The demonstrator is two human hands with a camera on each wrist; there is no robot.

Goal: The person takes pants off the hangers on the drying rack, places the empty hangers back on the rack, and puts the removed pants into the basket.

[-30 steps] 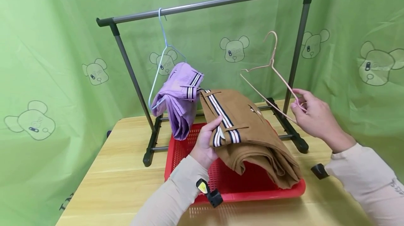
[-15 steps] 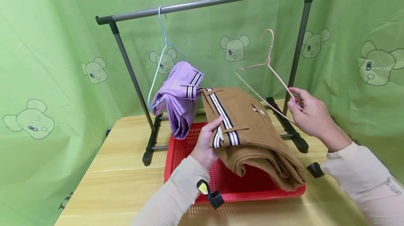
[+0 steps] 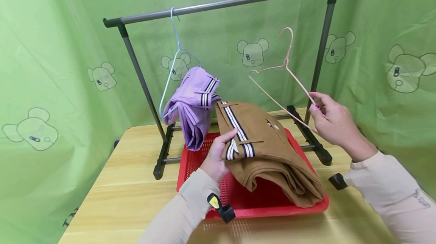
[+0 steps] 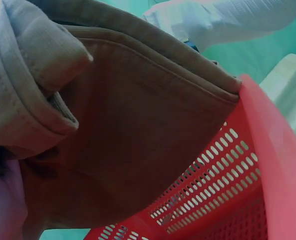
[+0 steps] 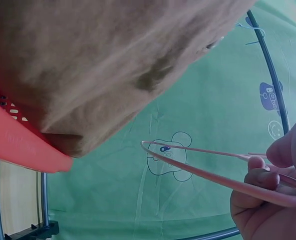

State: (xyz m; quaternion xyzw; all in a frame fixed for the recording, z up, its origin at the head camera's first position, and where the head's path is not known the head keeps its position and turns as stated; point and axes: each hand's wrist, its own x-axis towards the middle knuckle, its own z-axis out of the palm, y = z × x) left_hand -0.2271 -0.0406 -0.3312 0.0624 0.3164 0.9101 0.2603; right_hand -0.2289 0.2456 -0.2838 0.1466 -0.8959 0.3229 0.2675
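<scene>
L forearm (image 3: 180,211) angles up & fwd from the near-L of the red bskt (image 3: 265,212); wrist sits over the bskt's L half. R forearm (image 3: 388,191) slants in from the near-R, wrist bent L, held up past the bskt's R rim.

L hand (image 3: 216,158) grips the folded brown trousers (image 3: 267,141) at the striped waistband, thumb on top, other fingers mostly hidden by cloth. Trousers are above the bskt, far end over its R side; can't tell if cloth touches the rim.

R hand (image 3: 332,121) pinches the pink hanger (image 3: 299,83) btwn thumb & curled fingers, up beyond the bskt's far-R corner, hook up, gap end pointing L, apart from trousers.
</scene>
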